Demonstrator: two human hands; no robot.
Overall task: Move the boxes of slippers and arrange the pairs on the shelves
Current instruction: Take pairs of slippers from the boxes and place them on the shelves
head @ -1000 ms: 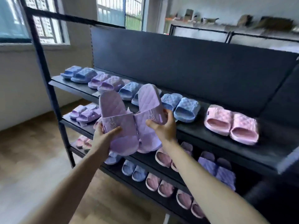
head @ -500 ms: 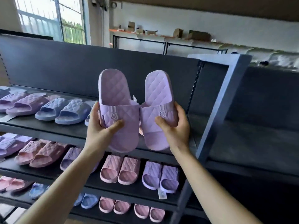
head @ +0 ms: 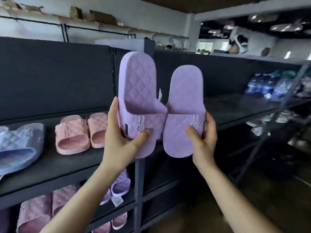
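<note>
Your left hand (head: pixel 121 140) and right hand (head: pixel 204 137) each grip one quilted lilac foam slipper (head: pixel 139 101); set them level, side by side, on the dark metal shelf (head: pixel 235 105).

One wide-angle camera, worn on the person's head, gives the only view. It faces forward and a little down at a dark shelving unit (head: pixel 50 78), whose upright post (head: pixel 139 182) stands near frame centre. The camera sits close. Bare forearms rise from the bottom edge, and the left hand (head: pixel 121 137) and right hand (head: pixel 203 138) grip a pair of lilac slippers (head: pixel 185 98) mid-frame. The far wall ledge (head: pixel 101 22) along the top is blurred.
</note>
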